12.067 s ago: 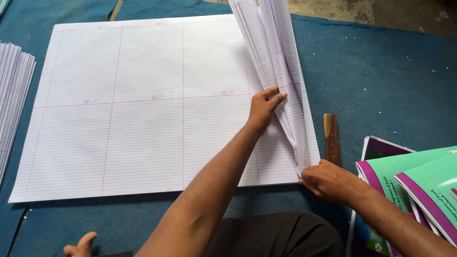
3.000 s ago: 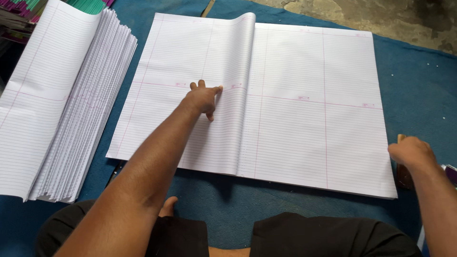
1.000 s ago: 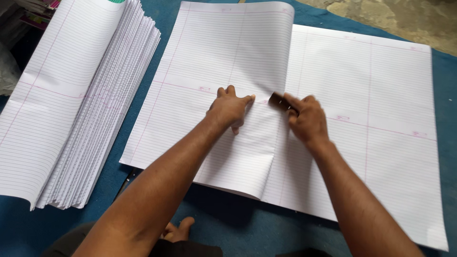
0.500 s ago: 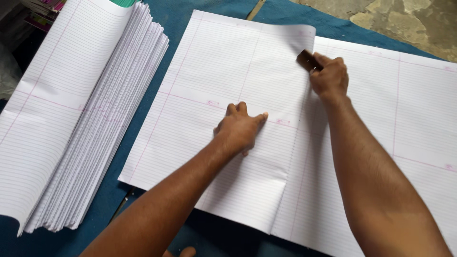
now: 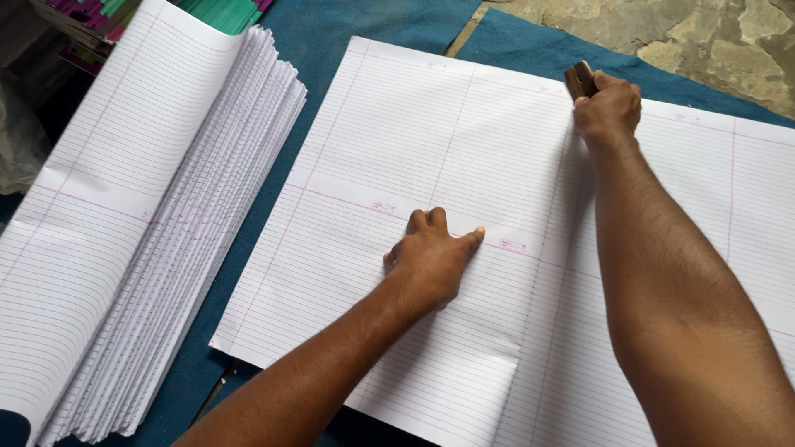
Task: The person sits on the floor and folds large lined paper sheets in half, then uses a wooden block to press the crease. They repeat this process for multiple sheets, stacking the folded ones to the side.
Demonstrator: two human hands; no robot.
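Note:
Large ruled paper sheets (image 5: 397,157) lie folded over on a blue mat, the fold line running from the top edge down to the near edge. My left hand (image 5: 432,258) presses flat on the folded half, fingers spread a little. My right hand (image 5: 607,106) is at the far end of the fold, closed around a small brown wooden block (image 5: 579,79) that rests on the crease.
A thick stack of folded ruled sheets (image 5: 141,223) lies to the left on the blue mat (image 5: 364,21). Green and purple book covers (image 5: 224,12) sit at the top left. Bare stone floor (image 5: 679,33) shows at the top right.
My right hand has slid the wooden block along the fold away from me to the sheet's far edge. My left hand has stayed pressed on the folded half.

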